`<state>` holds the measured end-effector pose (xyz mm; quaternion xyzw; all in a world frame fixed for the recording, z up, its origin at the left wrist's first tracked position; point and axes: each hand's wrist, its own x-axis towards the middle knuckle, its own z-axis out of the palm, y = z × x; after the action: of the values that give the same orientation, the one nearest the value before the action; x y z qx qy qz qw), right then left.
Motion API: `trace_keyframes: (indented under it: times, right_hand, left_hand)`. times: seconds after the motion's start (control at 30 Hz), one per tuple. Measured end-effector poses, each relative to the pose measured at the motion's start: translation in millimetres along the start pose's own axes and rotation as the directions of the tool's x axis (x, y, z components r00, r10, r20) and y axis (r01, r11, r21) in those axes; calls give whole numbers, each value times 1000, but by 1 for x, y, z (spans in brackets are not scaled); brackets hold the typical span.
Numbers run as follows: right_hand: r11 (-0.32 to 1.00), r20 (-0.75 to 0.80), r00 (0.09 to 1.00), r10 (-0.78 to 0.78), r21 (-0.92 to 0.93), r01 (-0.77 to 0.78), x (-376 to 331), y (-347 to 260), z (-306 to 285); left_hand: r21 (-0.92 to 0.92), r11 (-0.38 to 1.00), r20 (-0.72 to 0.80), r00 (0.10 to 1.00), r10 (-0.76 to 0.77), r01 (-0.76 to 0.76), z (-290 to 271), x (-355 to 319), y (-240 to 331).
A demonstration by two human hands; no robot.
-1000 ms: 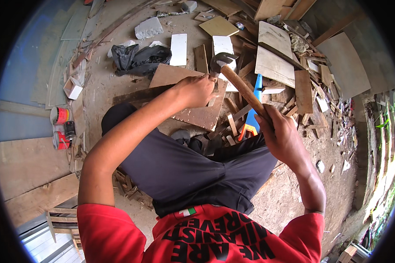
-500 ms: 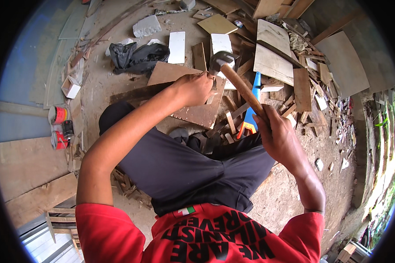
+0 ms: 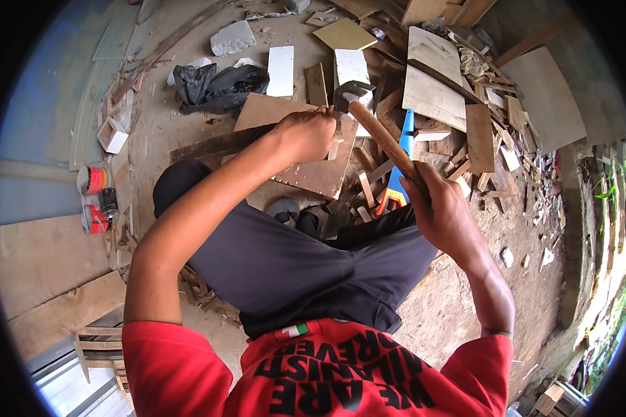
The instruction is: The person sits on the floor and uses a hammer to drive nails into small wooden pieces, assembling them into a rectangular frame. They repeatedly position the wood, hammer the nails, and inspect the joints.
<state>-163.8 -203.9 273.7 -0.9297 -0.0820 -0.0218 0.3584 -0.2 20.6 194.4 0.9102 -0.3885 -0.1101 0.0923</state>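
Observation:
My right hand is wrapped around the lower handle of a hammer, whose wooden shaft slants up and left. The metal hammer head is just right of my left hand, above a brown board. My left hand is closed, thumb side toward the hammer head; whatever its fingers grip is hidden. Under my left wrist a dark wood strip lies across the board. Right of the board, a handsaw with a blue blade and an orange-yellow handle lies among wood offcuts, partly behind the hammer shaft.
A black plastic bag, a white block and a white panel lie beyond the board. Scrap wood and pale panels are heaped at the far right. Red cans stand at left. My crossed legs are close below the board.
The hammer head has shifted slightly away from my left fist. My left hand stays closed in nearly the same place, and the whole view has tilted a little.

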Motion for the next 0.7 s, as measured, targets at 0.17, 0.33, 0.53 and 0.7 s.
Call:
trace_keyframes:
  times: [0.17,0.33,0.53,0.7]
  right_hand:
    - [999,67,997,46,21,-48,-1,-2,1]
    - [998,31,998,52,38,-53,-1,0,5]
    - [1000,-39,999,3,4,-3,-1,-2,5]
    - [999,27,999,30,-40,-29,0,-1,-1]
  left_hand:
    - [36,999,40,999,9,-10,1,0,-1]
    - [59,995,-55,995,88,-85,20,10,-10]
    - [75,995,-203,976,81,-67,19,6,3]
    - [219,968,-225,959,173,-123,22,3,1]
